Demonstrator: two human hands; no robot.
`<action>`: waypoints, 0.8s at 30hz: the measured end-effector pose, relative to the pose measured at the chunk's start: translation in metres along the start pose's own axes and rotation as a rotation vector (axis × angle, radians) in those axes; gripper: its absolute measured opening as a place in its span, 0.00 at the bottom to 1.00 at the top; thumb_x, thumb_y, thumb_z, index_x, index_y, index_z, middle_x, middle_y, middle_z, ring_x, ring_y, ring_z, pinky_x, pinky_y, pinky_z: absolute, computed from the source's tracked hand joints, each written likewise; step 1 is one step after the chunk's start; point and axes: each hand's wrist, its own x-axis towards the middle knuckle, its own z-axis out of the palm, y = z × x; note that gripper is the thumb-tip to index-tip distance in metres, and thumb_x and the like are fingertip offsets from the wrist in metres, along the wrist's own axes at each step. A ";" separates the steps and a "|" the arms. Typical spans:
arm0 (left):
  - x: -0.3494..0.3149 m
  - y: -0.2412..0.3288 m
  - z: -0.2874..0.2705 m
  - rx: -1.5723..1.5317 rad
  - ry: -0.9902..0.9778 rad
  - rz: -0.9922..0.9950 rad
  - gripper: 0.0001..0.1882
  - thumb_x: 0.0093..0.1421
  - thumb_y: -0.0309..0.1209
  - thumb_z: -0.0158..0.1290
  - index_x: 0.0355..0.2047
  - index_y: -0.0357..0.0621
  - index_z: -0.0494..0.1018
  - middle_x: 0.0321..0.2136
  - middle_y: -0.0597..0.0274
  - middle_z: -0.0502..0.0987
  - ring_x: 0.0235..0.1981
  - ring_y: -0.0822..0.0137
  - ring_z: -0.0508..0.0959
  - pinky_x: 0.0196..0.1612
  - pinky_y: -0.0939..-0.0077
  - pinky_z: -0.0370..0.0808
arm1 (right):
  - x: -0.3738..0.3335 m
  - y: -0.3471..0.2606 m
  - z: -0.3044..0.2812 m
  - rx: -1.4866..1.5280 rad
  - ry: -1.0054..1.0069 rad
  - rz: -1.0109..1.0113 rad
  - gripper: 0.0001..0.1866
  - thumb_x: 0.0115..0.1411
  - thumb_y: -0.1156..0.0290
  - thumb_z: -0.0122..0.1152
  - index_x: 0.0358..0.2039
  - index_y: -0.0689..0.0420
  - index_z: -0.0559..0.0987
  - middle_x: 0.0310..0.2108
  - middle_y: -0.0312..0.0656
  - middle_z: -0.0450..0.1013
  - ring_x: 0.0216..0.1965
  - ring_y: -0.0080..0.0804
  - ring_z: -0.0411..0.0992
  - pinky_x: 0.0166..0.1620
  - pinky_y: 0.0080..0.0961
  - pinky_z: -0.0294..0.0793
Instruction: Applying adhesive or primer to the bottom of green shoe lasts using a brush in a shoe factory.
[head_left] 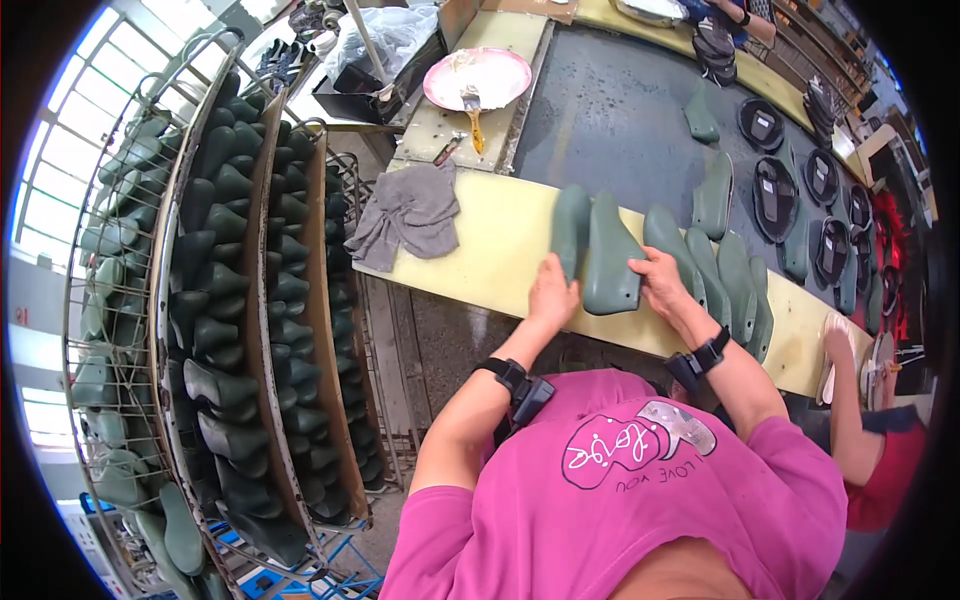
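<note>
Two dark green shoe lasts are in front of me, over the yellow front ledge (490,215) of the bench. My left hand (553,292) is closed around the lower end of the left shoe last (570,228). My right hand (661,280) grips the edge of the right shoe last (610,258), whose broad heel end points toward me. The two lasts stand side by side, nearly touching. Just right of my right hand, several more green lasts (735,280) lean in a row on the ledge.
Left of me stands a wire rack (165,330) loaded with green lasts. A grey cloth (410,215) lies on the ledge; behind it are a pink-rimmed basin (505,75) and a yellow-handled brush (476,128). Dark shoe uppers (775,198) ride the grey belt (610,110). A co-worker's arm (848,400) is at right.
</note>
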 end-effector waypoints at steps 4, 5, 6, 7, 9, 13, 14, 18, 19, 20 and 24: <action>0.012 0.010 -0.016 -0.478 0.057 -0.178 0.31 0.54 0.35 0.51 0.53 0.31 0.56 0.52 0.38 0.60 0.51 0.44 0.65 0.54 0.61 0.62 | -0.030 -0.051 0.021 -0.017 -0.049 -0.094 0.22 0.50 0.81 0.54 0.48 0.70 0.66 0.36 0.43 0.71 0.34 0.26 0.71 0.38 0.24 0.73; 0.014 0.008 -0.021 -0.472 0.071 -0.189 0.31 0.54 0.35 0.51 0.53 0.31 0.56 0.52 0.38 0.60 0.51 0.44 0.65 0.54 0.61 0.62 | -0.031 -0.057 0.030 -0.126 -0.079 -0.151 0.22 0.50 0.81 0.54 0.48 0.71 0.66 0.36 0.43 0.71 0.34 0.26 0.71 0.38 0.24 0.72; 0.016 0.007 -0.028 -0.514 0.157 -0.093 0.31 0.54 0.36 0.50 0.53 0.31 0.56 0.53 0.38 0.59 0.53 0.45 0.62 0.56 0.61 0.59 | -0.030 -0.061 0.042 -0.233 -0.121 -0.209 0.23 0.50 0.81 0.55 0.48 0.71 0.66 0.36 0.43 0.71 0.34 0.26 0.71 0.38 0.24 0.72; 0.014 0.009 -0.037 -0.547 0.256 -0.005 0.31 0.55 0.37 0.49 0.54 0.31 0.56 0.54 0.39 0.58 0.55 0.47 0.60 0.57 0.62 0.56 | -0.029 -0.062 0.057 -0.296 -0.050 -0.185 0.23 0.49 0.81 0.54 0.48 0.71 0.66 0.36 0.43 0.71 0.33 0.26 0.71 0.37 0.22 0.72; 0.024 0.028 -0.044 -0.490 0.400 0.173 0.31 0.55 0.38 0.48 0.54 0.32 0.56 0.55 0.39 0.57 0.59 0.48 0.54 0.60 0.61 0.51 | 0.002 -0.045 0.051 -0.255 -0.096 -0.231 0.23 0.48 0.82 0.54 0.47 0.70 0.66 0.35 0.43 0.71 0.32 0.26 0.71 0.36 0.21 0.71; 0.033 0.035 -0.038 -0.108 -0.107 0.214 0.33 0.57 0.43 0.46 0.56 0.33 0.55 0.59 0.40 0.50 0.61 0.46 0.49 0.62 0.58 0.44 | 0.017 -0.020 0.067 -0.430 0.020 -0.243 0.22 0.49 0.82 0.52 0.47 0.69 0.66 0.26 0.36 0.67 0.25 0.23 0.66 0.29 0.18 0.69; 0.033 0.017 -0.028 -0.131 -0.195 0.187 0.33 0.58 0.44 0.45 0.56 0.32 0.54 0.58 0.40 0.51 0.60 0.45 0.50 0.62 0.59 0.45 | 0.021 -0.012 0.062 -0.453 -0.124 -0.161 0.21 0.49 0.81 0.51 0.47 0.69 0.66 0.26 0.36 0.67 0.25 0.22 0.66 0.28 0.17 0.68; 0.009 -0.039 -0.018 -0.300 -0.117 0.093 0.32 0.57 0.45 0.44 0.56 0.35 0.56 0.53 0.38 0.60 0.57 0.46 0.57 0.60 0.64 0.53 | 0.022 -0.007 0.092 -0.774 -0.383 -0.117 0.20 0.53 0.77 0.51 0.47 0.68 0.66 0.28 0.38 0.68 0.29 0.20 0.67 0.31 0.18 0.69; 0.000 -0.028 -0.047 -0.286 -0.097 0.094 0.32 0.57 0.45 0.44 0.56 0.35 0.56 0.53 0.38 0.60 0.57 0.46 0.57 0.60 0.64 0.53 | 0.034 -0.011 0.094 -0.990 -0.433 -0.354 0.20 0.54 0.77 0.51 0.48 0.68 0.66 0.35 0.41 0.71 0.35 0.24 0.69 0.40 0.21 0.69; -0.018 -0.017 -0.080 -0.374 -0.158 0.029 0.33 0.56 0.44 0.45 0.56 0.34 0.56 0.53 0.38 0.61 0.56 0.47 0.60 0.59 0.64 0.55 | 0.028 -0.020 0.120 -0.991 -0.476 -0.363 0.20 0.54 0.77 0.51 0.48 0.68 0.66 0.35 0.41 0.71 0.35 0.24 0.69 0.40 0.21 0.69; -0.100 -0.040 -0.150 -0.360 -0.021 -0.053 0.32 0.52 0.39 0.51 0.54 0.35 0.59 0.43 0.41 0.71 0.44 0.51 0.72 0.47 0.64 0.68 | -0.059 -0.070 0.271 -0.770 -1.013 -0.562 0.19 0.54 0.78 0.51 0.47 0.67 0.67 0.44 0.48 0.70 0.46 0.36 0.69 0.50 0.27 0.66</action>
